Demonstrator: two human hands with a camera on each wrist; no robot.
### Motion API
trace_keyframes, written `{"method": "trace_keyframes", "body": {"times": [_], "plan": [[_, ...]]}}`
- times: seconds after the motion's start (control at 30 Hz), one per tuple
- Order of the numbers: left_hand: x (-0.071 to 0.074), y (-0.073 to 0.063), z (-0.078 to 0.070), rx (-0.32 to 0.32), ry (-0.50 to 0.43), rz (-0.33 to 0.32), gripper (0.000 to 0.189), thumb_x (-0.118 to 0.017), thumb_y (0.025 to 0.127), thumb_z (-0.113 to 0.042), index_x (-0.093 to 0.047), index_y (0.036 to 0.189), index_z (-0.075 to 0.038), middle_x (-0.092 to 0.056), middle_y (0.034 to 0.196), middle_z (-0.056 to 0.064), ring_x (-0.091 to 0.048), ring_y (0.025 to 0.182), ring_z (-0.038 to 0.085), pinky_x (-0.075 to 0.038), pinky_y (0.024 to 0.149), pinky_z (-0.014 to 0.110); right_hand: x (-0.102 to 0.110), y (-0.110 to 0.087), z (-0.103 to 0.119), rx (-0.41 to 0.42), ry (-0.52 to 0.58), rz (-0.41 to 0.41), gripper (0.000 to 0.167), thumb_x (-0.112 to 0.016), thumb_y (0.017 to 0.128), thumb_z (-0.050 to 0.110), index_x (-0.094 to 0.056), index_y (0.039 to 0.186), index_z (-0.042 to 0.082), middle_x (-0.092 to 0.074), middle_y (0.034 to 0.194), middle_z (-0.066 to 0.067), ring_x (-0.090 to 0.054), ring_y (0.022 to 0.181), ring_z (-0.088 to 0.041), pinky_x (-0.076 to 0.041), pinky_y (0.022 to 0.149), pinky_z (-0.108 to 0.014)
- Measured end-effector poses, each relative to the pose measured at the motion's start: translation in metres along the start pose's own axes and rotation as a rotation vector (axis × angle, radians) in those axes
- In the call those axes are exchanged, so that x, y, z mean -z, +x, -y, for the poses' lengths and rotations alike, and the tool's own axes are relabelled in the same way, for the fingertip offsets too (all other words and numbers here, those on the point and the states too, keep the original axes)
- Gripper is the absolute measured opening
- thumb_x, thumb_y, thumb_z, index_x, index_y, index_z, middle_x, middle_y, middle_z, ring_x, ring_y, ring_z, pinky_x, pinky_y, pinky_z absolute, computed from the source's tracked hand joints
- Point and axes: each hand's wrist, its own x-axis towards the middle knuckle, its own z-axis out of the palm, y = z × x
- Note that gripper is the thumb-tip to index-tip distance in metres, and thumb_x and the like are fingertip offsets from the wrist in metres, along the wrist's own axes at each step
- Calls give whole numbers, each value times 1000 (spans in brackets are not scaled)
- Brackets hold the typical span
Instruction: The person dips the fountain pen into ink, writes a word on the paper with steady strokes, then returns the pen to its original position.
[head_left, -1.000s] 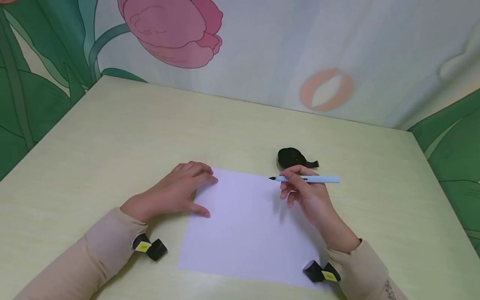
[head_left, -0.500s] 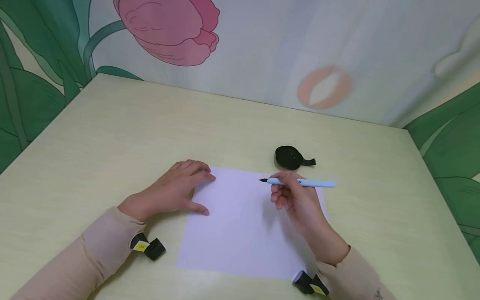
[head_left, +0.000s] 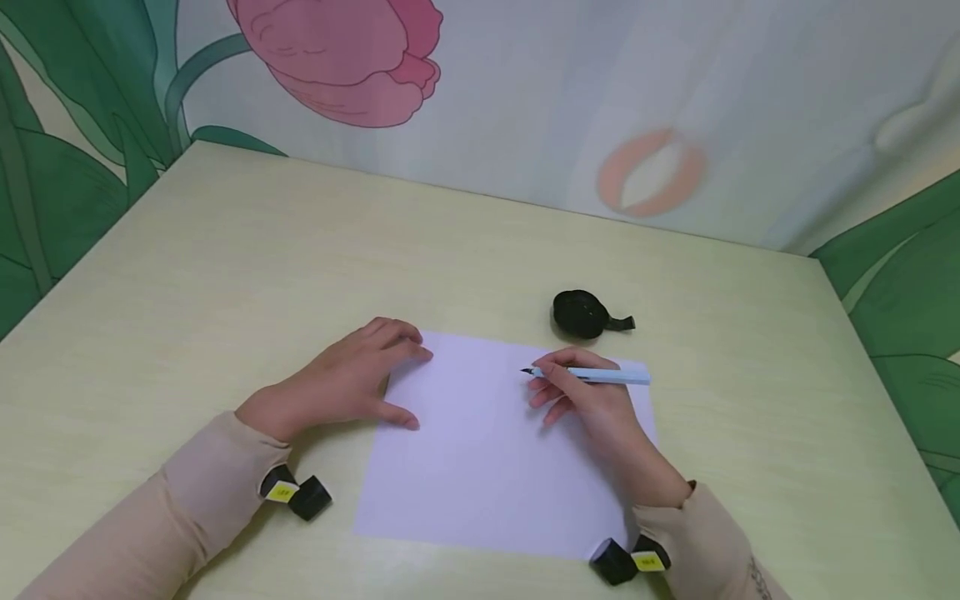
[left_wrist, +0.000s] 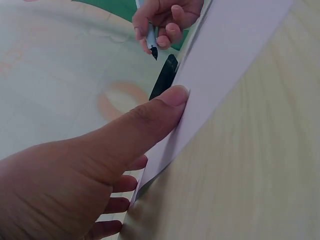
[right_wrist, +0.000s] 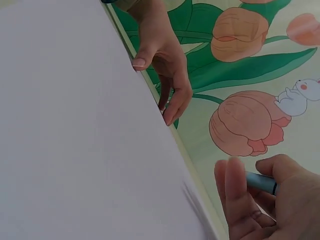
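My right hand [head_left: 588, 404] pinches a light blue pen [head_left: 611, 376] with a dark pointed tip, held nearly level and pointing left over the upper right of a white sheet of paper [head_left: 480, 467]. In the left wrist view the pen's tip [left_wrist: 154, 52] shows apart from the sheet. Spread at the sheet's upper left edge, my left hand [head_left: 352, 379] rests with thumb and fingertips on the paper. In the right wrist view the left hand [right_wrist: 167, 65] is seen along the paper's edge, and part of the pen [right_wrist: 261, 182] shows behind the right hand's fingers.
A black round dish-like thing with a short handle [head_left: 579, 315] lies just beyond the sheet's far edge. The pale wooden table [head_left: 337, 225] meets a wall [head_left: 525, 100] painted with flowers. Wrist cameras [head_left: 310, 498] hang at both cuffs.
My right hand has moved left and slightly toward me with the pen, so the tip is farther in over the sheet. The left hand stays in place on the paper.
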Motion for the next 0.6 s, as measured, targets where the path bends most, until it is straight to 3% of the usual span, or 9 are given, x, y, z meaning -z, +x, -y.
{"method": "trace_keyframes", "body": {"times": [0.23,0.6], "plan": [[1,0,-1,6,5,5,73,-83,66,-50,-61,124,-11,-52,129,5,-44,124,23,-42,104,39,1,2,-11,49,-102,-33,16,-61,91,5,-56,94,-10,-67,69,-2,-64,54,-12,-55,47,-33],[1,1,-1,18,16,20,75,-83,66,-51,-61,125,-11,-51,130,5,-44,126,23,-41,106,39,0,2,-18,82,-201,-35,15,-61,90,5,-56,86,-8,-63,63,-2,-56,45,-11,-50,41,-31]]}}
